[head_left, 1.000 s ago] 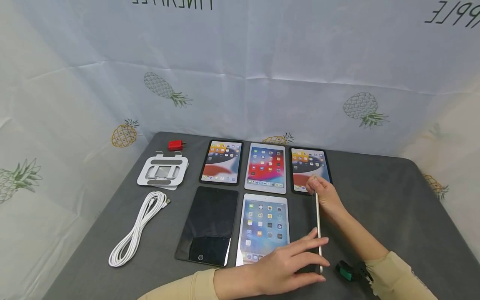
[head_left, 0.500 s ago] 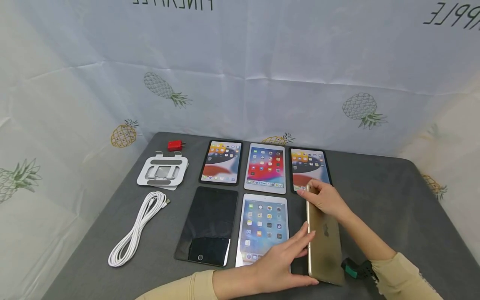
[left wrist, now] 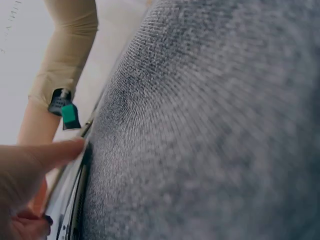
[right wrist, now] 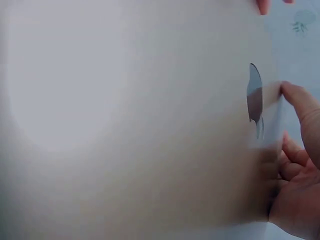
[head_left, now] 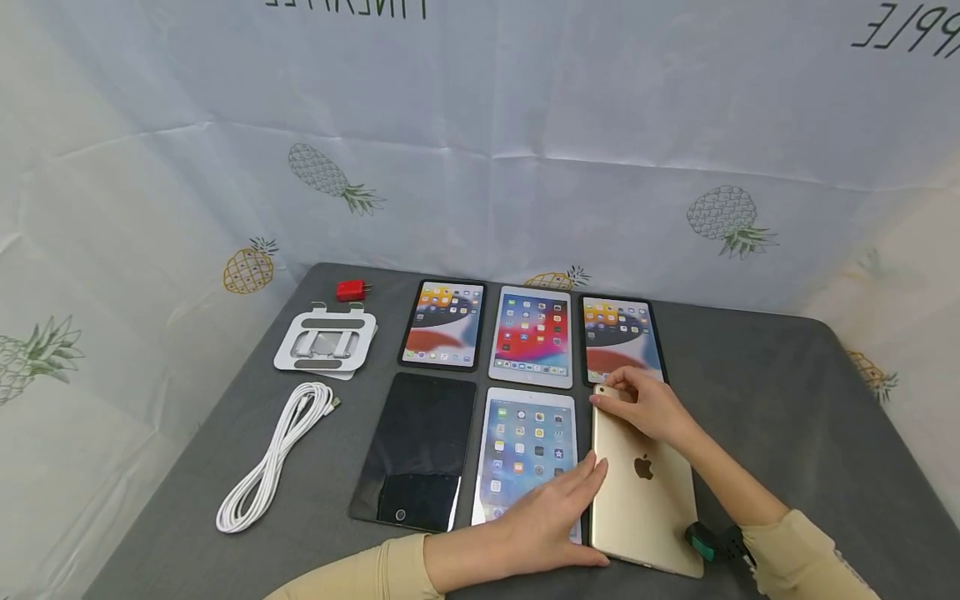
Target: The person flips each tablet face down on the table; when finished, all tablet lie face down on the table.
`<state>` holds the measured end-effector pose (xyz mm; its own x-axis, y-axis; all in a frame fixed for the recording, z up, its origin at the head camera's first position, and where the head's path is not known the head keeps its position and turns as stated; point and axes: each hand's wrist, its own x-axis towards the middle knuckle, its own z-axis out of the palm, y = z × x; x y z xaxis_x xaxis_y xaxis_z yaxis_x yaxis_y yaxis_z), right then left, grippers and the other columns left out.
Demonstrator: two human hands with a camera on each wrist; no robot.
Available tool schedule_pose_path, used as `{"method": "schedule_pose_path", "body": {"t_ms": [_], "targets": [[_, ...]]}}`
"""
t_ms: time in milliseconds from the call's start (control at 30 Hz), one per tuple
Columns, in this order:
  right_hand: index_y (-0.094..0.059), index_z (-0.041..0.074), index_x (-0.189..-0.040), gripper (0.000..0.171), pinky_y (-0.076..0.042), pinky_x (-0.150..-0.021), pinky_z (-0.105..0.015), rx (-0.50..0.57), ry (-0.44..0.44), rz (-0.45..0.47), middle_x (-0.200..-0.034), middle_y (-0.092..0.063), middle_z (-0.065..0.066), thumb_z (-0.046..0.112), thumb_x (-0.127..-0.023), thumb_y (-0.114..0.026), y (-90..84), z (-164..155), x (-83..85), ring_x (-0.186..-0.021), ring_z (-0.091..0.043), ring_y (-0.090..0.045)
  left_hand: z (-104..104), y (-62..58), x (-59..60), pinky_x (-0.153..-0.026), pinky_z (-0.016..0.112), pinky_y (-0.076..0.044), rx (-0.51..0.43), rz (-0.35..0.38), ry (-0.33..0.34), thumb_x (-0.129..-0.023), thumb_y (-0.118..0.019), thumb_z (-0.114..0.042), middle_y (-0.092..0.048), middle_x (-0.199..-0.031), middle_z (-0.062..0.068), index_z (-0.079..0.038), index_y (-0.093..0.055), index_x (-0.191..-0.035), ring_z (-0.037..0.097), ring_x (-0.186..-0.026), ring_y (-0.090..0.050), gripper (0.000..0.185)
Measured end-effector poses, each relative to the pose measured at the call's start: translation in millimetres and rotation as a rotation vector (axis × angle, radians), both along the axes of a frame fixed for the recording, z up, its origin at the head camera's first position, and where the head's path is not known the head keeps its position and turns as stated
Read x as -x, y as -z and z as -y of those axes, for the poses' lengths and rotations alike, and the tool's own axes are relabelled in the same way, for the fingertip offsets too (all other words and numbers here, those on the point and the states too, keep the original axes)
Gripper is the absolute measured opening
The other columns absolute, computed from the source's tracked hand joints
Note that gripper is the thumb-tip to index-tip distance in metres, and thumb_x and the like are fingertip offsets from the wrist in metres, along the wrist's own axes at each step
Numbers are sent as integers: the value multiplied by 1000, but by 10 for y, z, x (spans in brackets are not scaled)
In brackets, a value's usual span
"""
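A gold tablet with a dark apple logo shows its back upward at the table's right front. My right hand pinches its far end near the camera corner. Along the near part of the left edge, my left hand holds it, thumb by the near corner and fingertips higher up the edge. The thumb lies against the tablet's edge in the left wrist view. In the right wrist view the gold back fills most of the picture, with a hand at its right edge. The tablet's screen is hidden.
A lit white tablet lies just left, partly under the left forearm. Beside it is a dark tablet. Three lit tablets stand in the back row. Further left are a white cable, a white stand and a red plug.
The gold tablet has turned from nearly edge-on to showing its back, tipping over to the left. The right hand has moved slightly left and nearer with it; the left hand has shifted left.
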<state>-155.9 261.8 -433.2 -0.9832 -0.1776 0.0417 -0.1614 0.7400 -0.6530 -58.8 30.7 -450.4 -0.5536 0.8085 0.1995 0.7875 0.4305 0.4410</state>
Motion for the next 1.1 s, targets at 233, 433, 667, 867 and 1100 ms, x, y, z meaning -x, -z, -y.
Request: {"method": "schedule_pose_path", "body": {"t_ms": [233, 433, 667, 867, 1100], "targets": [[-69, 13, -102, 25, -45, -70, -34, -43, -52, -25, -91, -64, 2, 33, -87, -74, 65, -41, -19, -79, -16, -53, -29, 63, 17, -114, 41, -28, 124, -248, 8, -79, -69, -64, -44, -146, 20, 0, -41, -145, 23, -139, -37, 96], [-72, 10, -106, 26, -47, -74, -37, -69, -90, -28, -95, -66, 0, 30, -90, -72, 88, -43, -15, -82, -16, -54, -71, 75, 10, -115, 37, -25, 187, -315, 10, -80, -62, -71, -44, -145, 21, -2, -49, -140, 25, -139, -36, 93], [-73, 9, -104, 21, -49, -73, -37, -74, -84, -39, -92, -65, 1, 23, -89, -73, 87, -41, -29, -80, -15, -54, -102, 74, -5, -114, 37, -27, 197, -345, 3, -79, -60, -72, -46, -144, 21, -2, -52, -139, 26, -137, -40, 92], [-74, 9, -102, 17, -49, -73, -37, -98, -64, -62, -90, -65, 1, 20, -89, -73, 99, -15, -49, -79, -16, -54, -130, 98, -35, -114, 35, -28, 209, -372, -4, -81, -57, -73, -48, -142, 20, -2, -52, -138, 27, -137, -41, 91], [-74, 9, -100, 14, -50, -74, -39, -141, -53, -103, -90, -66, 0, 17, -88, -73, 119, 2, -83, -80, -17, -57, -137, 108, -44, -114, 34, -27, 225, -377, -7, -82, -55, -73, -47, -143, 20, -3, -51, -139, 26, -138, -39, 91]]}}
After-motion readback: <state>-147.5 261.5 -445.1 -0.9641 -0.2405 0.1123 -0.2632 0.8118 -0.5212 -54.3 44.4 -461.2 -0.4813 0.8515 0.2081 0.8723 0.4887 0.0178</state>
